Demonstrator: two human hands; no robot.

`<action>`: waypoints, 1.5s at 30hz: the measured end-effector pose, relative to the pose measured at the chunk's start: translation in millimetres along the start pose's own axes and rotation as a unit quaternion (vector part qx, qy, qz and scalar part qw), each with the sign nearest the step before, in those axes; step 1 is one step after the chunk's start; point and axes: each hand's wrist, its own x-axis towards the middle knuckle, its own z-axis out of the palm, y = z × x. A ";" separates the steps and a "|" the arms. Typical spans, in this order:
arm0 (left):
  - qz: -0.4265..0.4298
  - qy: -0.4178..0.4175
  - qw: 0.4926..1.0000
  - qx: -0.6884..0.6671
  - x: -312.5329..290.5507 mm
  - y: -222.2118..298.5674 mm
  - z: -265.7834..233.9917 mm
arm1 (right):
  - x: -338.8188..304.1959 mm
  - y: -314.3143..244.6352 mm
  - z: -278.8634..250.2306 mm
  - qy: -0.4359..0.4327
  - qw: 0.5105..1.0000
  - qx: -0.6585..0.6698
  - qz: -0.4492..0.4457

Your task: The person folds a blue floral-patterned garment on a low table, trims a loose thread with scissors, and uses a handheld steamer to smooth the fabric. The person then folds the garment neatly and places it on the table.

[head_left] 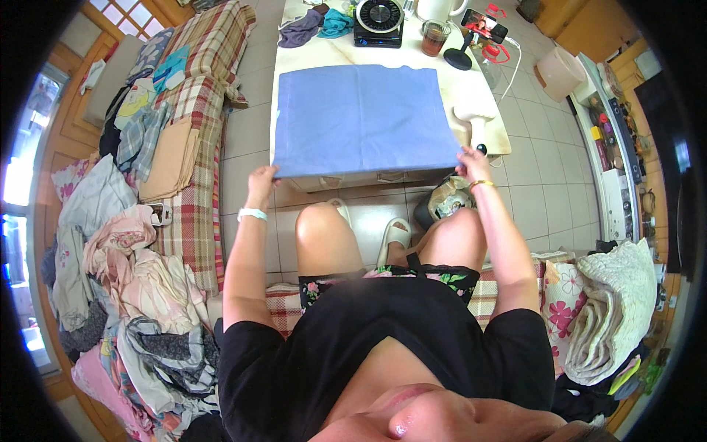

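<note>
A blue rectangular cloth [361, 118] lies spread over the white table [291, 55], with a faint crease down its middle. My left hand [263, 183] pinches its near left corner, just off the table's front edge. At the near right corner, my right hand [472, 165] grips the cloth between thumb and fingers. The near edge is stretched straight between both hands and hangs a little over the table front. Close to my right hand, on the table, is a white object with a handle [475, 114] and a dark tip; I cannot make out its kind.
Along the table's back stand a black device with a round dial [379, 16], a glass of dark drink [434, 37] and a phone on a stand [482, 28]. Crumpled cloths [300, 29] lie back left. A lined bin [448, 200] stands below my right hand. Clothes [140, 258] cover the left sofa.
</note>
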 end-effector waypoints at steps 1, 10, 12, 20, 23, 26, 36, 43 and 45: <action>-0.020 0.008 0.999 -0.029 -6.7 -11.1 10.9 | 7.2 25.0 -5.3 0.001 1.000 -0.014 0.015; 0.204 0.108 0.911 0.342 -8.2 -1.2 4.1 | 4.1 30.3 -19.4 0.014 0.902 -0.403 -0.156; 0.320 0.138 0.841 0.413 -23.5 27.8 19.5 | -28.0 -13.9 24.5 0.068 0.842 -0.464 -0.267; 0.504 -0.031 0.710 0.491 30.5 84.8 190.3 | -11.7 -52.9 211.3 -0.055 0.753 -0.399 -0.520; 0.502 -0.034 0.679 0.534 74.3 81.5 211.5 | 26.7 -45.8 260.0 -0.042 0.753 -0.401 -0.520; 0.478 -0.046 0.671 0.566 105.7 73.0 207.4 | 60.0 -45.4 282.1 -0.054 0.759 -0.405 -0.506; 0.426 -0.002 0.695 0.579 134.4 72.0 165.3 | 189.3 -59.0 184.7 0.023 0.704 -0.589 -0.396; 0.364 0.118 0.732 0.563 172.7 67.1 97.4 | 202.0 -63.0 160.9 0.094 0.736 -0.587 -0.324; 0.339 0.140 0.737 0.568 163.7 61.7 81.7 | 185.7 -63.9 155.5 0.088 0.769 -0.543 -0.326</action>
